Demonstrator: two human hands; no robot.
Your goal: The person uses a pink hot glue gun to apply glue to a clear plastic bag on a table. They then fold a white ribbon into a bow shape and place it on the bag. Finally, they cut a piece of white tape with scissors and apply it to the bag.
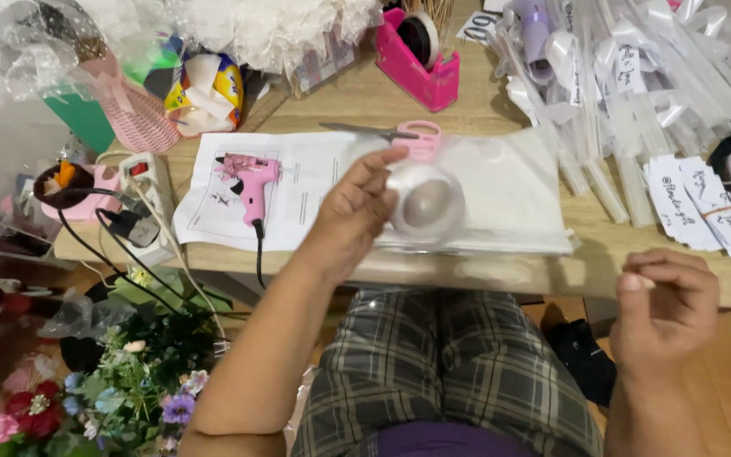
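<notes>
1. Wooden worktable (357,101) fills the upper part of the frame, crowded with craft material; the person sits before it, and checked trousers show at the bottom centre.
2. The left hand (350,211) is raised in the centre of the frame and grips a roll of clear tape (426,203), fingers curled around its left edge, the roll held above the table edge.
3. The right hand (666,309) is at the lower right, below the table edge, fingers bent with thumb and forefinger pinched together. Whether it holds the thin tape end I cannot tell, it is too fine to see.
4. My judgement: the step in hand is pulling tape from the roll. A next move would ask for a steady hold on the roll and an even pull.
5. Pink scissors (408,135) lie just behind the roll, on a stack of clear plastic sleeves (509,195).
6. A pink glue gun (251,182) rests on a white printed sheet (298,203), left of centre.
7. A pink tape dispenser (420,59) stands at the top centre.
8. White paper labels (691,199) with handwriting lie at the right, below a heap of long clear bags with white ribbons (636,68).
9. Artificial flowers (129,389) stand at the lower left.
</notes>
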